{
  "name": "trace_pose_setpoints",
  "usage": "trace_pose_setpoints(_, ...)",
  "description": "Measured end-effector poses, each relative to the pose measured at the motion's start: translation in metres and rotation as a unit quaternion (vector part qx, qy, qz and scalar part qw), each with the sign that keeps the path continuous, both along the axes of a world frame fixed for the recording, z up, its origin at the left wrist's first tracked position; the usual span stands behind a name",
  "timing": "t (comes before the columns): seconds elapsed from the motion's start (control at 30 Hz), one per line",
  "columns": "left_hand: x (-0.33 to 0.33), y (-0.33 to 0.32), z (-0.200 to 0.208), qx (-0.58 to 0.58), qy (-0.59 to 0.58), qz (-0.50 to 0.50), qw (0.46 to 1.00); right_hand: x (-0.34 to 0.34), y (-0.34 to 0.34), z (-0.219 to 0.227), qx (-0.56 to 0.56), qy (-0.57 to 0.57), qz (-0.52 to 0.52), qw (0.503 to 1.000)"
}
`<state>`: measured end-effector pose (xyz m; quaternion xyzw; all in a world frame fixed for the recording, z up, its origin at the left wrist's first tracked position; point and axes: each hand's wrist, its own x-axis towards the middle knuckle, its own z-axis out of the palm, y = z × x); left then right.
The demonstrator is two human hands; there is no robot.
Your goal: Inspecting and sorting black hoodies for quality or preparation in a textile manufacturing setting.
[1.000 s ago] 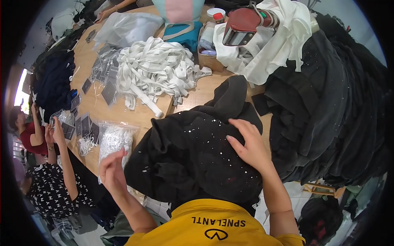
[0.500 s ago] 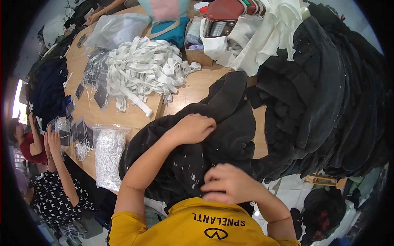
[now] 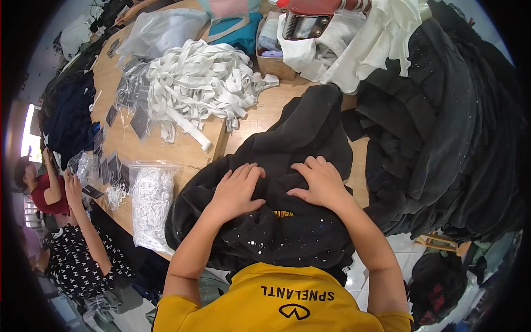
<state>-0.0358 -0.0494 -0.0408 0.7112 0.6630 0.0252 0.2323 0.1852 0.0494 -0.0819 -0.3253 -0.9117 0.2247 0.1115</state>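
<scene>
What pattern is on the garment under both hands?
The garment is black with mostly white specks; head view.

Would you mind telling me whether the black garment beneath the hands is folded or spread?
Loosely spread: the black garment lies rumpled under the left hand and right hand, with uneven creases.

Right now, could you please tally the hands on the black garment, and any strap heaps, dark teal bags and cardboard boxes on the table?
Left hand, right hand: 2
Strap heap: 1
Dark teal bag: 1
Cardboard box: 1
Total: 5
</scene>
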Motion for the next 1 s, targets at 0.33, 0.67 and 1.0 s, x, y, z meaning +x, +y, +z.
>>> trace_pose_setpoints(0.33,0.006,0.017,-0.018,0.043,0.002,-0.061,0.997,0.000,0.007,0.003,-0.057,0.110,0.018,0.992)
trace_pose_setpoints(0.67,-0.002,0.025,-0.041,-0.024,-0.121,-0.084,0.989,-0.017,-0.033,0.016,0.058,0.075,0.028,0.995)
trace_pose_setpoints(1.0,0.006,0.035,-0.048,-0.049,-0.313,0.086,0.945,-0.004,-0.008,0.014,-0.310,0.185,-0.085,0.928)
